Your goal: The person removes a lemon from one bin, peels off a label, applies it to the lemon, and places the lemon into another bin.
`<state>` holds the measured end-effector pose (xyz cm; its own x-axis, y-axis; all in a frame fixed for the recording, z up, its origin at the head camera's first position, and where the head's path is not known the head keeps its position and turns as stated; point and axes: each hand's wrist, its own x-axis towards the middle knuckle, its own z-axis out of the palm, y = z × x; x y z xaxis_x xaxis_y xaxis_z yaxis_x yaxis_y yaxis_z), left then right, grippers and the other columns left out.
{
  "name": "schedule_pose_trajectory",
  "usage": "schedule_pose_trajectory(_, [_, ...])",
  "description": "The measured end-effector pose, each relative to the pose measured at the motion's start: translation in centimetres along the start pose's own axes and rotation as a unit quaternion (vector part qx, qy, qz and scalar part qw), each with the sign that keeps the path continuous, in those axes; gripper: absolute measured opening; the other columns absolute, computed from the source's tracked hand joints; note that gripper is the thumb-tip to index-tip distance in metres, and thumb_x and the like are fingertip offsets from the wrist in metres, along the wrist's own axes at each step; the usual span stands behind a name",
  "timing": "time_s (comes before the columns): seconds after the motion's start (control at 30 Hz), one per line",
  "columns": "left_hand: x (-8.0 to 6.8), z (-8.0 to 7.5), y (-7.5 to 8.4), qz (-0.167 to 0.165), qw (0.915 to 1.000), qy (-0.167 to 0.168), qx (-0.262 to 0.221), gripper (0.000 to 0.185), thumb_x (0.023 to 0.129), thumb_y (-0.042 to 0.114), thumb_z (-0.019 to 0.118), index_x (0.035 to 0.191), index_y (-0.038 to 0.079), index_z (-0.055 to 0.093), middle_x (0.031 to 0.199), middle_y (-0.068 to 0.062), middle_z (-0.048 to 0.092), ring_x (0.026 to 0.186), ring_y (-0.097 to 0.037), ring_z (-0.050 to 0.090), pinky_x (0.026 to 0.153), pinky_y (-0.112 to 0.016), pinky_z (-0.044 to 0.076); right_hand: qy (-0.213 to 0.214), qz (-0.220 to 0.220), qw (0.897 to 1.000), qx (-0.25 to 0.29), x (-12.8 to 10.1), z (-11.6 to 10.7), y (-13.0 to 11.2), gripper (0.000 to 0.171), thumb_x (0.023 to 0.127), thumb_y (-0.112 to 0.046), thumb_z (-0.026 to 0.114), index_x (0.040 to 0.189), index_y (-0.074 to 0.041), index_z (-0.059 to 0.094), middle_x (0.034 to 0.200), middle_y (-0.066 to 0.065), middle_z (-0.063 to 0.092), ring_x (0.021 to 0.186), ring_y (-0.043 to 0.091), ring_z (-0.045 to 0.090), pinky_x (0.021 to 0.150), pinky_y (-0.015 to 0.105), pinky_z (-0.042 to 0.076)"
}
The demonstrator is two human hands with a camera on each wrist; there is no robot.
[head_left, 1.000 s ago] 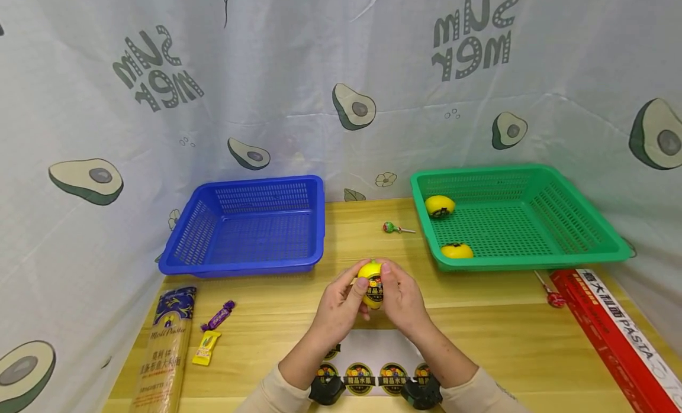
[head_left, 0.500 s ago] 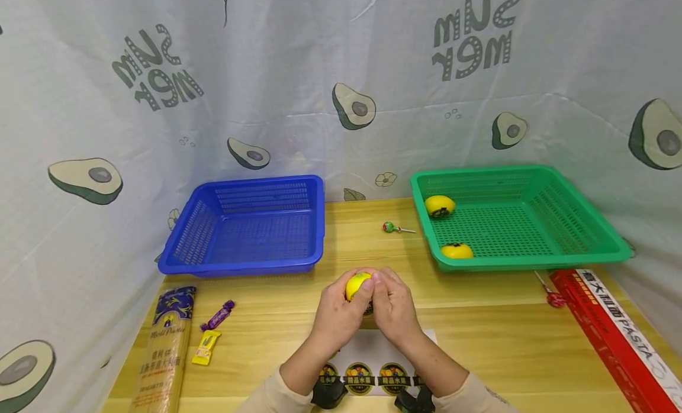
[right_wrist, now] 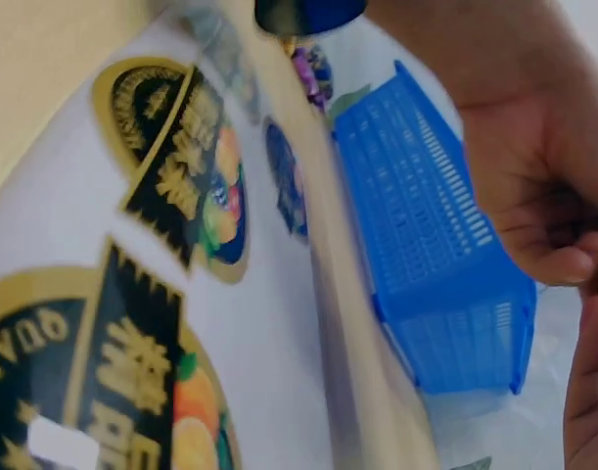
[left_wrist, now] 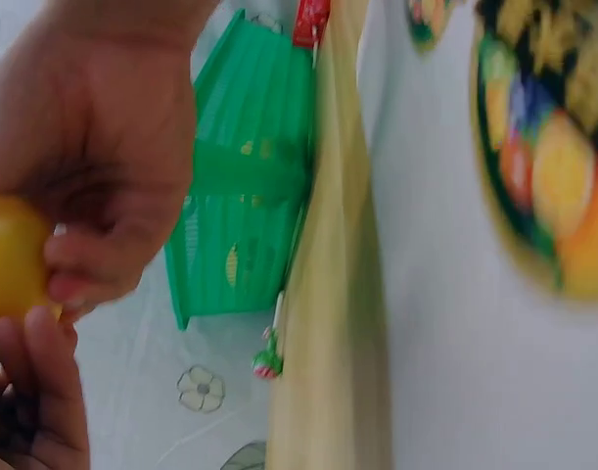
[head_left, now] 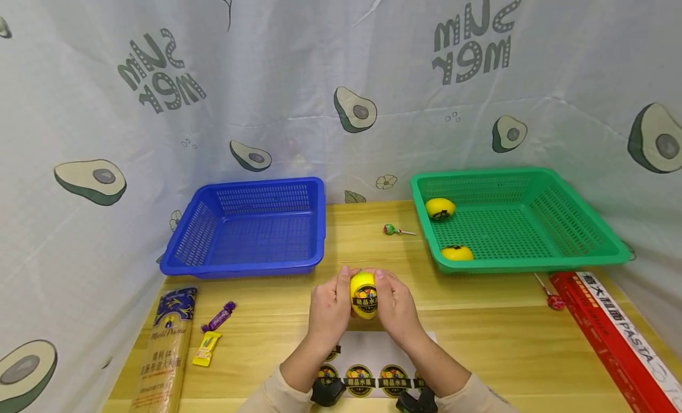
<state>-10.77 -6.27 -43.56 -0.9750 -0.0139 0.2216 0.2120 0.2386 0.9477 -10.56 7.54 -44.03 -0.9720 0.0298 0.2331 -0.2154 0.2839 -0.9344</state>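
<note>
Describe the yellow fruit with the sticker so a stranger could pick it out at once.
On the wooden table, look midway between the blue basket and green basket, near the front edge. The yellow fruit sits between both hands, above the sticker sheet. Unlike the two in the green basket, it is held up, its round black sticker facing the camera.

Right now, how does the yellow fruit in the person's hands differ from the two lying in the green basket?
The held fruit is gripped above the wooden table by the left hand and right hand; the basket fruits lie loose in the green basket. The held fruit's round dark sticker faces the camera; the basket fruits show only dark patches, too small to tell. All three are yellow and look similar in size.
</note>
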Motion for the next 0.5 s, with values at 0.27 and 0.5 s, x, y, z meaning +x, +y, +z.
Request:
schedule_pose_trajectory(0.27, [0.7,-1.7,0.2,0.007,0.9860,-0.167,-0.008,0.043,0.108,0.031,0.050,0.150,0.018,0.049,0.135,-0.007,0.063,0.072,-0.022,0.065,0.062,-0.026,0.057,-0.087,0.113,0.989,0.039,1.6,-2.2,-0.6,0.039,0.109,-0.037,0.046,0.127,-0.006,0.061,0.095,0.015,0.069,0.071,0.017,0.062,0.052,0.030,0.054])
schedule_pose_trajectory(0.5, [0.7,-2.1,0.5,0.002,0.9524,-0.287,-0.102,0.068,0.097,0.012,0.070,0.156,0.021,0.037,0.147,-0.014,0.040,0.103,-0.014,0.066,0.083,-0.022,0.059,-0.137,0.129,0.981,0.039,2.6,-3.7,-0.9,0.050,0.111,-0.044,0.034,0.132,-0.003,0.055,0.083,0.009,0.061,0.057,0.016,0.056,0.047,0.029,0.050])
